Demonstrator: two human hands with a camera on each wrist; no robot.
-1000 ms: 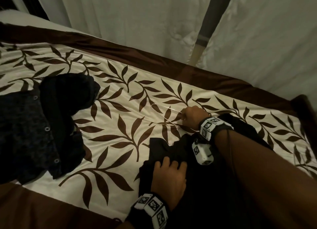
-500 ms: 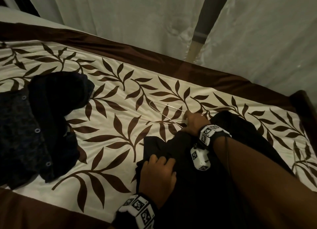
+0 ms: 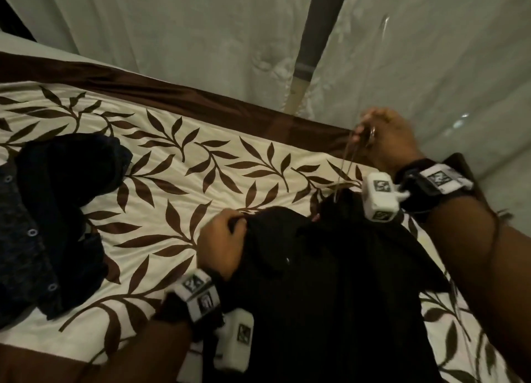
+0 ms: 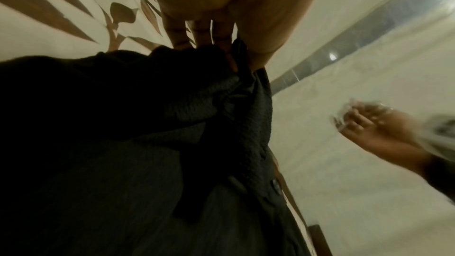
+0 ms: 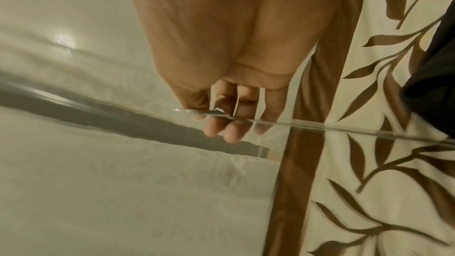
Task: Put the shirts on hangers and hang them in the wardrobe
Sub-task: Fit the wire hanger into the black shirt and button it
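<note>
Pale curtains [image 3: 201,38] hang behind a bed [image 3: 178,187] whose cream cover carries brown leaf sprays and a dark brown satin border; the light is dim and yellowish. The black shirt [image 3: 330,267] is bunched at the near right of the bed, its upper part lifted off the cover; in the left wrist view its cloth shows a fine crinkled weave, a folded placket and a dark round button. The left hand [image 3: 221,242] grips a fold of this shirt at its left shoulder edge, fingers [image 4: 221,34] curled into the cloth. The right hand [image 3: 385,138] is raised above the far border of the bed, closed round the top of a clear hanger [image 3: 349,164]; the hanger is thin and nearly see-through, and its lower part runs down into the neck opening of the black shirt; in the right wrist view it crosses the fingertips [image 5: 231,129] as a glassy bar. A second dark shirt [image 3: 51,224] lies crumpled at the left of the bed, well apart from the hands; its front shows a mottled navy cloth and a row of small pale buttons.
</note>
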